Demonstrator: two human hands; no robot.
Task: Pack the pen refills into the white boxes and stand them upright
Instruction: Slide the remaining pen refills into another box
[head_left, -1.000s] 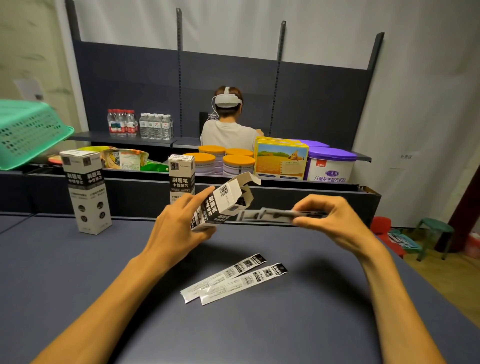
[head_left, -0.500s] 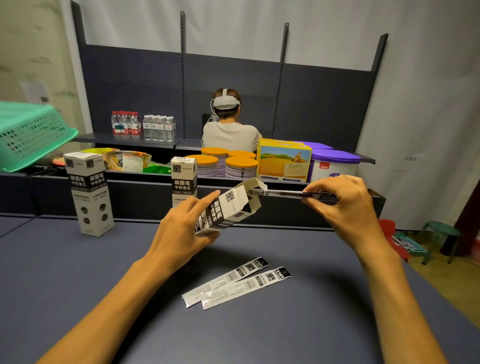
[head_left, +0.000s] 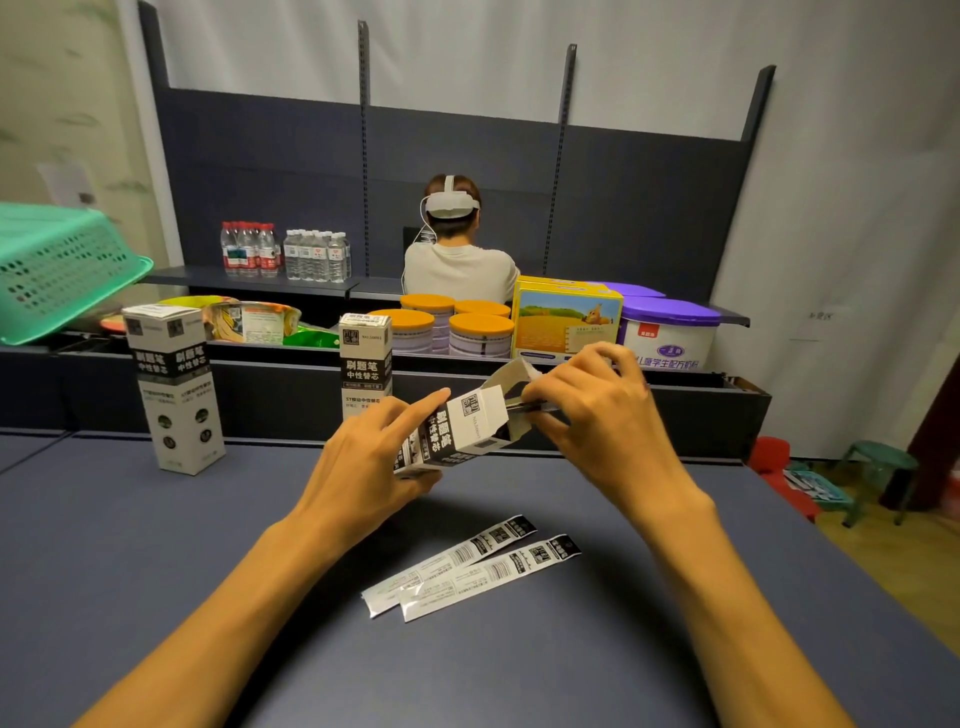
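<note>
My left hand (head_left: 363, 462) grips a white and black refill box (head_left: 457, 431), tilted above the table with its open flap end to the right. At that mouth my right hand (head_left: 592, 415) pinches a pen refill packet (head_left: 530, 408), nearly all of which is inside the box. Two more refill packets (head_left: 467, 566) lie flat side by side on the dark table (head_left: 156, 571), nearer to me. Another white box (head_left: 174, 387) stands upright at the left. A third box (head_left: 365, 364) is upright behind my left hand.
A green plastic basket (head_left: 57, 270) juts in at the far left. Behind the table runs a dark shelf with orange-lidded cans (head_left: 452, 330), a yellow carton (head_left: 566, 319) and a purple-lidded tub (head_left: 670, 332). A person wearing a headset (head_left: 457, 254) sits beyond, facing away.
My right hand moved left toward the box and pushed the refill packet into its open end. The box tilted a little more upright in my left hand.
</note>
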